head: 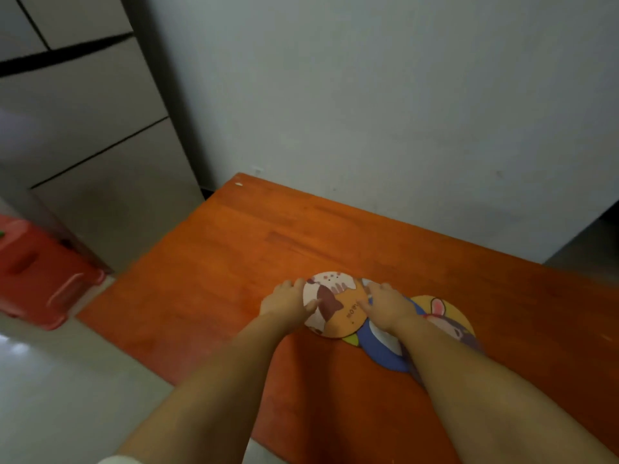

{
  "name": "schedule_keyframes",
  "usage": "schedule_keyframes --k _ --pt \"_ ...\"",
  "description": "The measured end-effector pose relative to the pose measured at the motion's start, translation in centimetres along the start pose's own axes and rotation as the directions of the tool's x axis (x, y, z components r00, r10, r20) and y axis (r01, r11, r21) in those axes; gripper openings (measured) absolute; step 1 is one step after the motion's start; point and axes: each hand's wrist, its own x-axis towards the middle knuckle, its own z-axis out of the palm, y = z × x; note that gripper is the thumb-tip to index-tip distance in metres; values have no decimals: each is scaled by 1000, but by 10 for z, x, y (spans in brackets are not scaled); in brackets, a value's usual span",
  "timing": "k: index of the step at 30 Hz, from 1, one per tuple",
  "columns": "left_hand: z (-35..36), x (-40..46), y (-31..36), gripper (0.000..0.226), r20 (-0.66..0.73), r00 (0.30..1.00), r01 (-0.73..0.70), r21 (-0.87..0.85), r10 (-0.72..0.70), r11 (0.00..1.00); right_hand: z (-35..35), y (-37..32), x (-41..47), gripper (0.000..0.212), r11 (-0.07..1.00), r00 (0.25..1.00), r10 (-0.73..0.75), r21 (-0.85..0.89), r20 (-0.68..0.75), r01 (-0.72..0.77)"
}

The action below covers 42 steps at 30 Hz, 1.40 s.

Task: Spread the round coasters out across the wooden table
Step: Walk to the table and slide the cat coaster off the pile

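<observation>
Round cartoon coasters lie overlapping in the middle of the orange wooden table (234, 249). The top one, a white and orange cat coaster (338, 304), sits at the left of the pile. My left hand (288, 301) grips its left rim, thumb on its face. My right hand (385, 304) presses fingers on its right side. Under it lie a blue coaster (382, 354) and, further right, a yellow coaster with a rabbit-eared figure (445, 316), partly hidden by my right forearm.
A grey wall borders the table's far edge. Pale cabinet doors (100, 128) stand at the left. A red plastic stool (37, 272) rests on the pale floor left of the table. Bare wood shows all around the pile.
</observation>
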Motion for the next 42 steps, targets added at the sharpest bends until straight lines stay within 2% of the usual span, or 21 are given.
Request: schedule_keyframes --k 5,9,14,18,20,25,29,30,32,34,36,39,42 --pt "20 40 4 62 70 996 67 -63 -63 996 17 -3 28 62 996 994 88 27 60 -90" --pt "39 58 9 65 107 989 108 -83 -99 991 32 -3 37 64 989 989 145 13 13 -145" --pt "56 60 9 71 21 993 117 -43 -116 992 31 -14 53 68 961 963 267 61 41 -269" --pt "55 64 19 73 53 985 170 -161 -163 972 28 -21 63 66 921 935 346 161 74 -354" --pt "49 69 18 64 68 975 223 -222 -213 949 28 -23 64 65 913 928 363 169 81 -371" --pt "39 75 0 38 69 966 257 -332 -249 908 31 -21 59 51 929 945 322 174 50 -326" --pt "26 66 -6 16 88 982 188 -587 -170 788 23 -19 53 44 936 962 273 222 28 -273" --pt "22 65 -7 15 85 985 172 -602 -152 780 19 -21 51 42 928 964 262 264 38 -262" --pt "13 66 -13 31 64 988 148 -616 -138 774 13 -27 50 14 910 966 255 328 33 -252" --pt "-2 64 -25 38 48 987 151 -619 -155 771 9 -41 50 40 896 967 253 372 20 -241" --pt "-17 65 -40 35 40 985 156 -610 -167 777 7 -61 50 47 884 971 239 412 9 -222" --pt "-35 67 -70 18 44 985 159 -612 -167 775 8 -96 48 29 883 975 220 421 18 -207" --pt "-47 67 -110 30 60 983 174 -603 -174 779 16 -131 49 15 882 977 209 422 43 -208"
